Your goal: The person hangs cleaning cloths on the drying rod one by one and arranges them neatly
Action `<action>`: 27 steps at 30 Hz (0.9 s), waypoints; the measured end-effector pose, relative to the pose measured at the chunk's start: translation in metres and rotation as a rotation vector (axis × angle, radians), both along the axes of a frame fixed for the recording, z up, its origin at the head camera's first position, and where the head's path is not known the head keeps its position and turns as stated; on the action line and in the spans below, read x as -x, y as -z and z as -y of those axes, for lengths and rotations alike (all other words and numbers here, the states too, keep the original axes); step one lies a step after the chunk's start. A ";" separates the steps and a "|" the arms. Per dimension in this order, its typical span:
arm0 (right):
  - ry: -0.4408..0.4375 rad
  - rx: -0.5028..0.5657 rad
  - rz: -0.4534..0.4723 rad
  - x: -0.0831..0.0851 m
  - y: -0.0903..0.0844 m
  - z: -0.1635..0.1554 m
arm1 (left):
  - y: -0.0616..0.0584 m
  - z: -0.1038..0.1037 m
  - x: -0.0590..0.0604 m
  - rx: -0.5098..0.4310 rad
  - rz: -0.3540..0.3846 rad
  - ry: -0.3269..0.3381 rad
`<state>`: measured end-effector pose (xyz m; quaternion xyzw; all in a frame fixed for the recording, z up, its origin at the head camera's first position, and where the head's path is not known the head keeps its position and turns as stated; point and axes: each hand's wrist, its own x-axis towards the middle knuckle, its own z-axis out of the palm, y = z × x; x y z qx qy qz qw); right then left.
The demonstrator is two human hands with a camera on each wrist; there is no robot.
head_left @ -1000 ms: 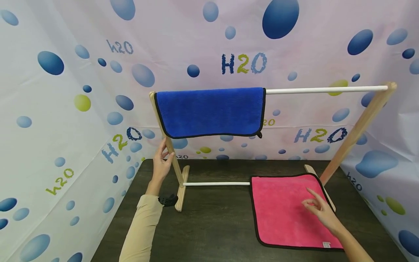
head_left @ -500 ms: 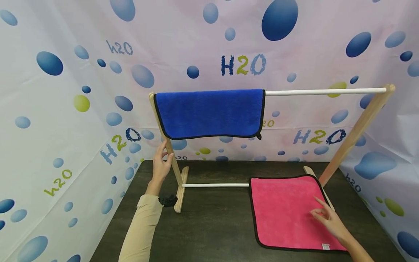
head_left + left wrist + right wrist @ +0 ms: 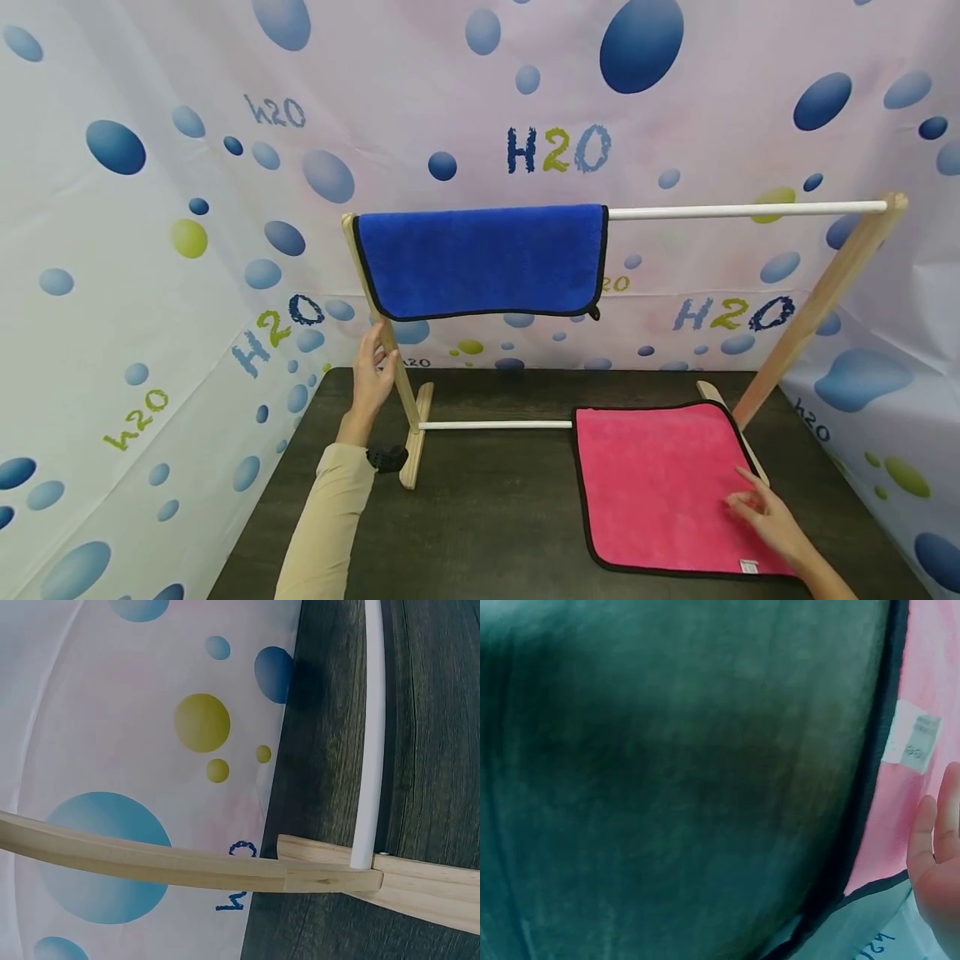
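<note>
A blue towel (image 3: 483, 262) with black edging hangs over the left part of the top bar of a wooden towel rack (image 3: 821, 312). My left hand (image 3: 371, 379) holds the rack's left post (image 3: 401, 379), just under the towel; the left wrist view shows that post (image 3: 187, 866) but not the hand. A pink towel (image 3: 652, 492) with black edging and a white tag lies spread at the rack's lower right. Over its right side hovers my right hand (image 3: 772, 521), fingers partly extended, holding nothing. The right wrist view catches some of its fingers (image 3: 924, 832) beside the pink towel.
The rack stands on a dark wooden table (image 3: 465, 525). White rods join its posts: a top bar (image 3: 742, 212) and a low bar (image 3: 495, 425), whose right part is behind the pink towel. A printed backdrop (image 3: 480, 100) rises behind and at both sides.
My right hand has moved toward the right and nearer me over the pink towel. The left hand stays at the post, and both towels lie as before.
</note>
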<state>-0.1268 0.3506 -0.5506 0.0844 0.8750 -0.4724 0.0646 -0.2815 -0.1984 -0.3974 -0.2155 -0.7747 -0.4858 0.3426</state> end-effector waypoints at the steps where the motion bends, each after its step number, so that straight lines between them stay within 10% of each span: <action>1: -0.006 -0.017 0.005 0.000 0.000 -0.001 | 0.000 0.000 0.000 0.002 -0.007 -0.005; 27: 0.007 -0.268 -0.044 -0.012 0.012 -0.018 | 0.000 -0.005 0.001 0.050 -0.077 -0.076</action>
